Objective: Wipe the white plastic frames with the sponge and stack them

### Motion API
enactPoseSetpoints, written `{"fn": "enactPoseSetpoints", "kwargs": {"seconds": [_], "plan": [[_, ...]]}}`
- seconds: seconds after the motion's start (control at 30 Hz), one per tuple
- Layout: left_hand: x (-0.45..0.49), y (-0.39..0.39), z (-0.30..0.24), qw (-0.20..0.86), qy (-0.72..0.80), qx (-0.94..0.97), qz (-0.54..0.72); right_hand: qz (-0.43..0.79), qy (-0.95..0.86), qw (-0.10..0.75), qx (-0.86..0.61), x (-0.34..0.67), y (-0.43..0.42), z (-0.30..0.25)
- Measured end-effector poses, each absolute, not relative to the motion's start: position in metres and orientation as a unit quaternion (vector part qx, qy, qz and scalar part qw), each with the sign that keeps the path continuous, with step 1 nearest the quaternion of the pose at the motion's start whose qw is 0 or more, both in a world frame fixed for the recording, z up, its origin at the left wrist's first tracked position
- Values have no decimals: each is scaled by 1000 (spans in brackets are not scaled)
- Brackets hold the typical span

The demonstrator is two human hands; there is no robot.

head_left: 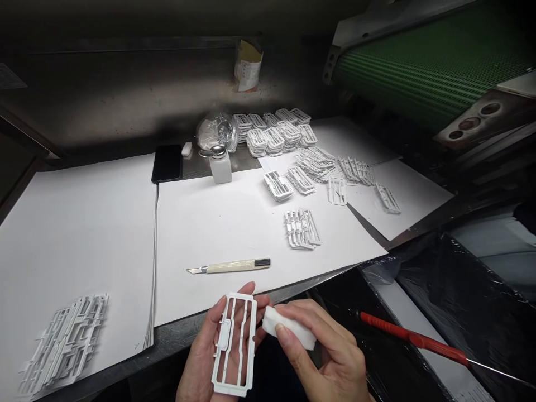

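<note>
Left hand [205,357] is closed around a white plastic frame [234,343], fingers behind it, thumb on its left rail; frame's long axis runs near-vertical in view, top end tilted slightly away from the person. Right hand [330,357] pinches a white pad [288,329] between thumb and fingers, pad's tip touching the frame's right rail near the top. So pad sits directly right of the frame, contact at the upper edge. Both hands are just off the near edge of the tabletop [176,338]. Beyond them, a utility knife [230,266] lies on white paper, blade pointing left. Left near corner: stack of frames [62,346]. Right, off the tabletop: red-handled tool [414,338]. Further back: small dispenser bottle [220,164], phone [167,163], many more frame stacks [276,137]. Green conveyor [431,67] far right.
</note>
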State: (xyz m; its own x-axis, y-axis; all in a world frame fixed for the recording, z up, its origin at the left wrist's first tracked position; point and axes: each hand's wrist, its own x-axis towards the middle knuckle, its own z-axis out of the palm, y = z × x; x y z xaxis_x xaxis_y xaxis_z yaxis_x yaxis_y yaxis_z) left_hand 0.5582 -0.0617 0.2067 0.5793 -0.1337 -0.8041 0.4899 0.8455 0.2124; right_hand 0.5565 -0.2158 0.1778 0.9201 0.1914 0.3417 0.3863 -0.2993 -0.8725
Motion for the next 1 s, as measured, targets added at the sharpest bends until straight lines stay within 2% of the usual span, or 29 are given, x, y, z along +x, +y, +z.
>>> {"fn": "enactPoseSetpoints", "kwargs": {"seconds": [0.2,0.37,0.5,0.6,0.77,0.9,1.0], "plan": [[556,-65,198,861,427,226,-161,-108,-245,530,-804,561,-207,176],[557,-62,201,848,444,232,-172,-61,-254,541,-799,561,-211,177],[556,-62,201,846,441,249,-166,-73,-226,549,-801,565,-212,179],[552,-62,187,863,409,257,-145,-49,-230,568,-789,566,-210,182],[545,-53,158,910,344,184,-143,78,-152,643,-747,565,-214,188],[547,-49,157,949,242,76,-185,65,-101,659,-743,566,-212,187],[549,-50,161,959,201,66,-187,46,-103,665,-738,568,-202,184]]}}
